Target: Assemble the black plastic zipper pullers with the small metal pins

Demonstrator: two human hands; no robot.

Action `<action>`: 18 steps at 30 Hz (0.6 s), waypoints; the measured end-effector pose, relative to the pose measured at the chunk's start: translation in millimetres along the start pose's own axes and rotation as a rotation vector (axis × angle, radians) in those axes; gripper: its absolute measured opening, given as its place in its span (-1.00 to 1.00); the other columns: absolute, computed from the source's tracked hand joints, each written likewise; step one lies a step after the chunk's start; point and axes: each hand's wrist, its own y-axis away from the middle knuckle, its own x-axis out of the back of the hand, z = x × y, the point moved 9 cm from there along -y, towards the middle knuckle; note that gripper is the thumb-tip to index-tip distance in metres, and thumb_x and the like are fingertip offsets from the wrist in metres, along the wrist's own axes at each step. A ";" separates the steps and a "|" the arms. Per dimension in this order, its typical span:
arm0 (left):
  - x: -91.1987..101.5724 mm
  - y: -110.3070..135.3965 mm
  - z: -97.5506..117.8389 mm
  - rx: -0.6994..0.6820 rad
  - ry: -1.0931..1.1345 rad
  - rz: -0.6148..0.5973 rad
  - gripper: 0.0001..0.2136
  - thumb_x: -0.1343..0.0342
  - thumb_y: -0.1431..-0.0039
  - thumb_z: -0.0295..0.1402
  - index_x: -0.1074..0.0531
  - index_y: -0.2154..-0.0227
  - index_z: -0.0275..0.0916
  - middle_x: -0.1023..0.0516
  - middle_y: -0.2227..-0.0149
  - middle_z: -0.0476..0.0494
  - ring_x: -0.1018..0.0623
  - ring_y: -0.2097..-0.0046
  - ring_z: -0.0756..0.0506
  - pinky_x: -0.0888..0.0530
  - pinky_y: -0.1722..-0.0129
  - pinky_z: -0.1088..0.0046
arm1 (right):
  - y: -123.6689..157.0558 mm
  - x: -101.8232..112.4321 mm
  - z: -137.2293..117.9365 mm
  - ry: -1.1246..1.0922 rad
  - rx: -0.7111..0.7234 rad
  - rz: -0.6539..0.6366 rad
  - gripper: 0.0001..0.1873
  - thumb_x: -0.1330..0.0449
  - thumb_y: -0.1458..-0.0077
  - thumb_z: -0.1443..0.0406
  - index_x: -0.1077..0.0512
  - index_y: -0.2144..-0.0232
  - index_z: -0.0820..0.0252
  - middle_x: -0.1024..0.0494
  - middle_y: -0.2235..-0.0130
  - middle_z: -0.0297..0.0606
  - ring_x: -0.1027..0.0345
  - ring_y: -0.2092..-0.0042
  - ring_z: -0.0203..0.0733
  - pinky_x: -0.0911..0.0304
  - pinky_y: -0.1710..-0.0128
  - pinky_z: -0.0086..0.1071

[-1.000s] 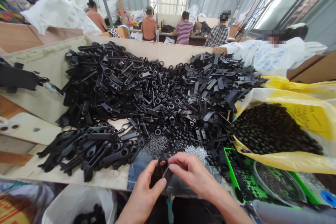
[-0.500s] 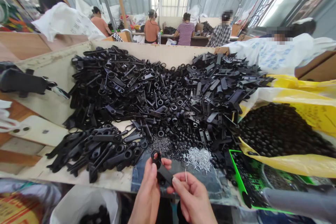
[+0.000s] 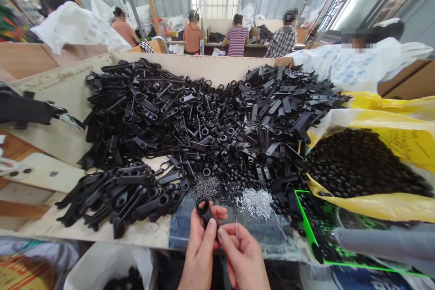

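Note:
My left hand (image 3: 200, 247) is closed round a black plastic part with a ring end (image 3: 204, 209), held just above the table's near edge. My right hand (image 3: 242, 253) pinches a thin silver pin (image 3: 236, 225) upright beside that part; the two hands touch. Right in front of them lie a small heap of silver pins (image 3: 255, 201) and a darker heap of small screws (image 3: 208, 186). Beyond spreads a big pile of black plastic parts (image 3: 210, 118), and a row of assembled black pieces (image 3: 129, 195) lies to the left.
A yellow bag of small black beads (image 3: 360, 167) sits at the right, a green tray (image 3: 316, 231) below it. A white phone (image 3: 37, 172) lies at the left. A white bag (image 3: 102, 265) hangs under the table edge. Other people work at tables behind and to the right.
Both hands have drawn back toward me and lower. The right hand, first pressed on the part, now holds a silver pin apart from it.

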 end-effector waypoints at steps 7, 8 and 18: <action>11.5 -0.8 -6.1 -0.030 -0.206 0.041 -0.58 -0.31 -0.11 0.01 -0.60 0.09 -0.18 -0.68 0.08 -0.23 -0.58 -0.02 -0.27 -0.43 -0.09 0.33 | -1.0 -1.6 2.9 0.095 0.109 -0.012 -0.38 -0.31 0.02 -0.26 -0.27 0.33 0.08 -0.45 0.59 -0.48 -0.17 0.69 -0.41 -0.01 0.70 -0.57; 11.7 -2.7 -4.8 -0.014 -0.210 0.017 -0.58 -0.31 -0.10 0.01 -0.60 0.10 -0.18 -0.68 0.11 -0.22 -0.59 0.02 -0.25 -0.46 -0.05 0.33 | -0.7 -1.7 1.3 0.134 0.124 -0.035 -0.40 -0.30 -0.01 -0.25 -0.26 0.33 0.08 -0.47 0.57 -0.46 -0.18 0.68 -0.40 -0.03 0.69 -0.56; 17.4 -7.6 2.3 0.173 -0.199 -0.126 -0.59 -0.31 -0.09 0.04 -0.53 0.22 -0.21 -0.34 0.54 0.11 -0.16 0.59 0.12 -0.07 0.63 0.66 | -22.3 -7.3 -46.0 0.292 0.161 -0.194 -0.44 -0.29 -0.09 -0.18 -0.45 0.23 0.18 -0.39 0.60 -0.47 -0.22 0.57 -0.34 -0.09 0.57 -0.51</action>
